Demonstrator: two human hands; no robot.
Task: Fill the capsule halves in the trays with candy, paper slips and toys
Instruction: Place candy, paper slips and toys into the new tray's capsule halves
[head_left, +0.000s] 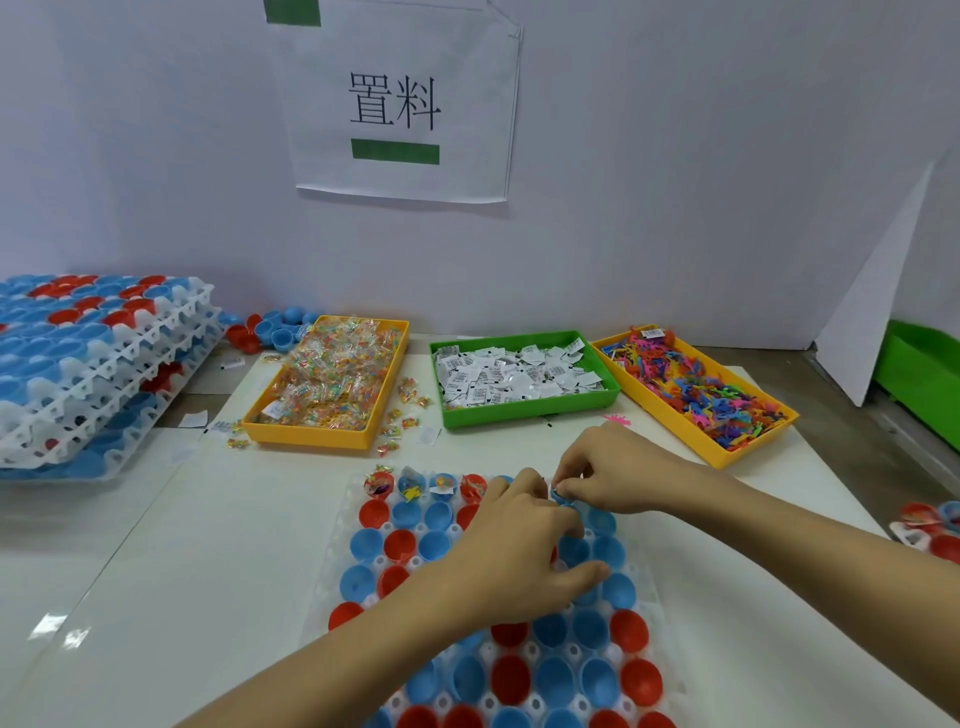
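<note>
Capsule halves fill a tray beneath both hands.

Packing station, small assembly workshop. My bench: a white-topped table set against a plain partition wall. Above it, a printed paper sign with two large characters and green bars. Sorted stock in bins before me: yellow tray of wrapped candy, green tray of paper slips, yellow tray of coloured toys. At my left, a stack of loaded capsule trays.
</note>
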